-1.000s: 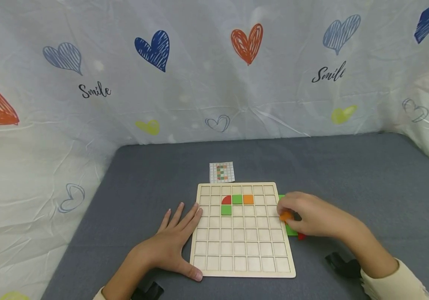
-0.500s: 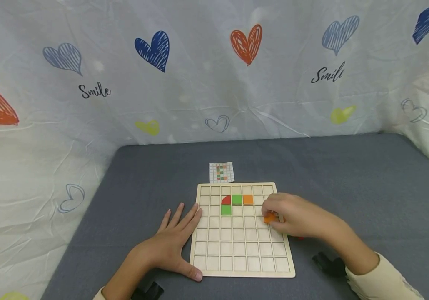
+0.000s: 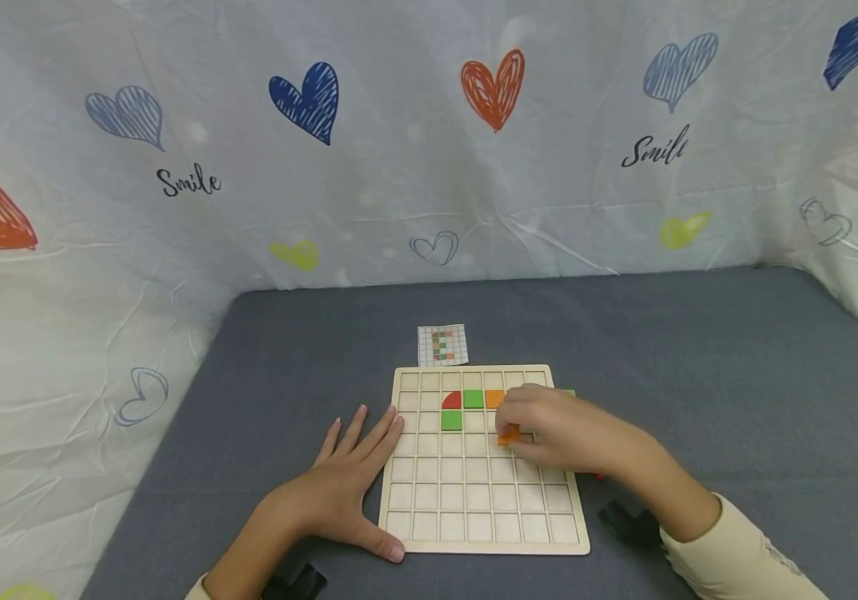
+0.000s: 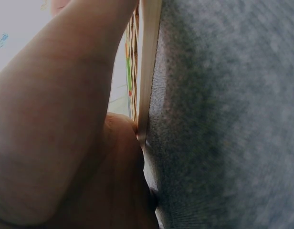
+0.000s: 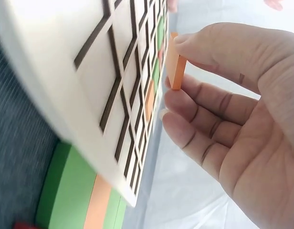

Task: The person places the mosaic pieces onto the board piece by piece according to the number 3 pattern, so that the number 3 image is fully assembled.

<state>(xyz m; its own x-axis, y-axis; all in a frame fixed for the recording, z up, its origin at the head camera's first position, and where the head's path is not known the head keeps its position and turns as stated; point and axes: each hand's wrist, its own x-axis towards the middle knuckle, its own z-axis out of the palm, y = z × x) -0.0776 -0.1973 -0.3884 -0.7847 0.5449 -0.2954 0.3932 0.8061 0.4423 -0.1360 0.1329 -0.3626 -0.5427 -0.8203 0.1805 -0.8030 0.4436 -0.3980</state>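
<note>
My right hand [image 3: 560,427] pinches an orange square tile [image 5: 176,64] between thumb and fingertips, over the right-middle part of a wooden grid board [image 3: 466,500]. In the grid's second row sit a red quarter-round tile [image 3: 452,400], a green tile [image 3: 473,399] and an orange tile [image 3: 494,399]. Below the red one lies another green tile [image 3: 451,421]. My left hand [image 3: 339,497] rests at the board's left side, fingers spread straight, fingertips on its edge and thumb at the lower left corner.
A small printed card [image 3: 442,345] with a coloured grid pattern lies behind the board. Green and orange pieces [image 5: 73,186] lie beside the board's right edge, mostly hidden by my right arm in the head view. Grey cloth [image 3: 309,350] covers the table.
My right hand has carried the orange tile leftward from the loose pieces beside the board to over the grid. The left hand has stayed in place.
</note>
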